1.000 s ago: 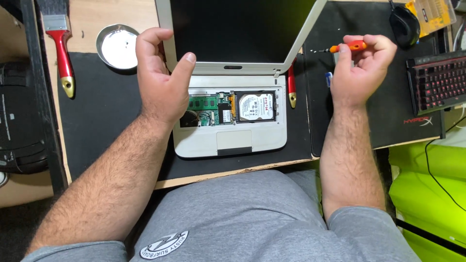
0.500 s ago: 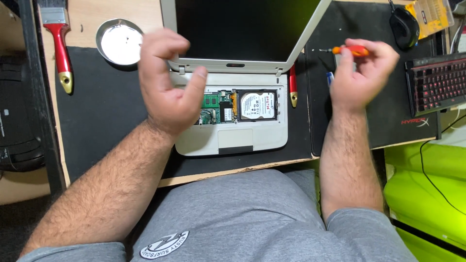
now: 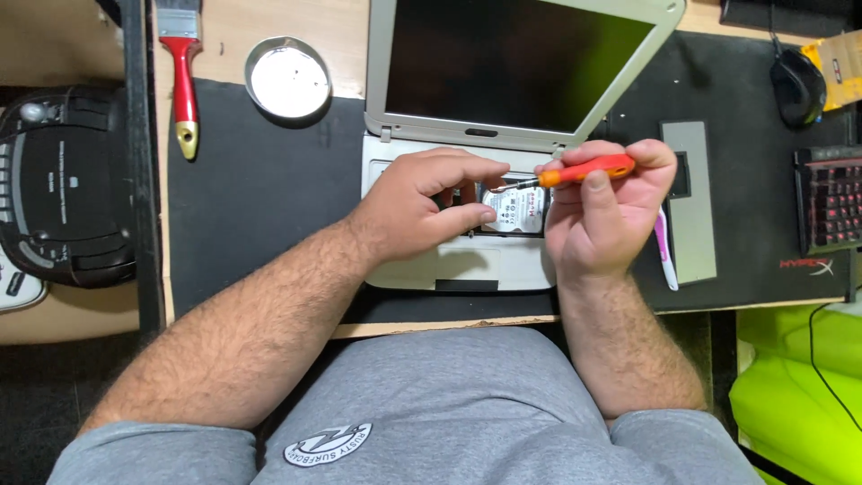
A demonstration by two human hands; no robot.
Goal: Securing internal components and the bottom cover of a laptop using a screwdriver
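A pale wooden desk (image 3: 81, 316) under a black mat (image 3: 260, 207) — evenly lit, dark floor (image 3: 36, 422) below.

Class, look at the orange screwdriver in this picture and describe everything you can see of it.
The screwdriver is small, with a smooth orange handle that looks plastic and a thin metal shaft. It lies almost level, tip pointing left and slightly down toward the silver drive in the opened laptop. The right hand grips the handle between thumb and fingers. The left hand rests beside its tip; whether they touch cannot be told.

Orange screwdriver (image 3: 585, 170), silver-grey laptop (image 3: 503, 265) with a black screen (image 3: 516, 58), black mat (image 3: 260, 198), red-handled brush (image 3: 183, 76), shiny silver dish (image 3: 288, 78), grey shirt (image 3: 449, 413).
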